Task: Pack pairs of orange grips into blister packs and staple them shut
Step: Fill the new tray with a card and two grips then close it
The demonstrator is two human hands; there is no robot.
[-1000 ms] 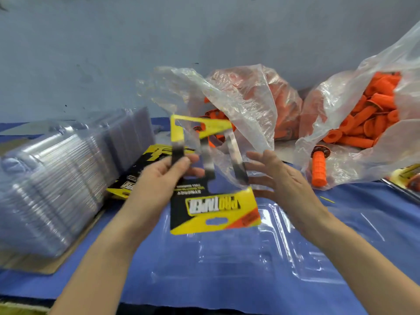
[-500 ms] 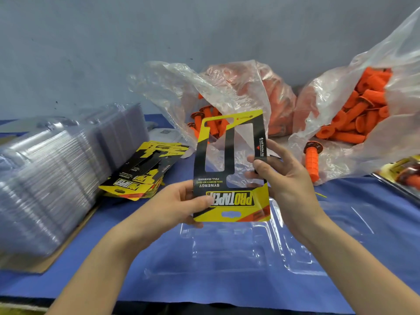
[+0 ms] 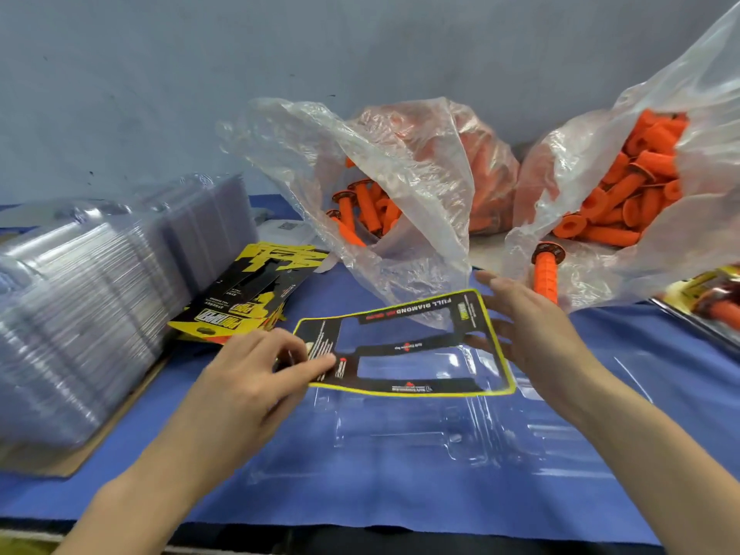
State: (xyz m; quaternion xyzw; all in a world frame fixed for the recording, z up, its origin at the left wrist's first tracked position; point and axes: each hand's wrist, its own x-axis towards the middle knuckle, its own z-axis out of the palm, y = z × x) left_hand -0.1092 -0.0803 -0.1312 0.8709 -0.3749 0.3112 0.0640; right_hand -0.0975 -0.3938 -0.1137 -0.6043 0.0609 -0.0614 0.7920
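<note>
Holds a black, yellow-edged insert card (image 3: 404, 347) nearly flat at mid-frame, just above the clear blister pack (image 3: 400, 438) lying open on the blue-covered desk (image 3: 640, 378). Pinches the card's left end between thumb and fingers of the left hand (image 3: 256, 378), at lower centre-left. Sets the right hand (image 3: 536, 334) against the card's right end, fingers straight and spread, some of them under the edge; thumb contact impossible to tell. Shows two long cut-out windows in the card, with "FULL DIAMOND" legible along the far edge and the rest of the print too small to read.

Behind the card, at upper centre, a crumpled clear bag (image 3: 400, 162) gaping toward the left, orange grips (image 3: 360, 210) in its mouth. At upper right, a second bag (image 3: 700, 134) heaped with further grips (image 3: 624, 194). In front of it, a loose grip (image 3: 545, 274) on the desk, flanged end toward the back, near end hidden behind the right hand. At the far right edge, a finished pack (image 3: 712, 302), partly cut off.

At left, a tall leaning stack of empty blisters (image 3: 80, 314) on brown cardboard (image 3: 60, 466). Just beside it toward centre, a pile of cards (image 3: 248, 298), yellow and black, with a white sheet (image 3: 284, 228) behind.
</note>
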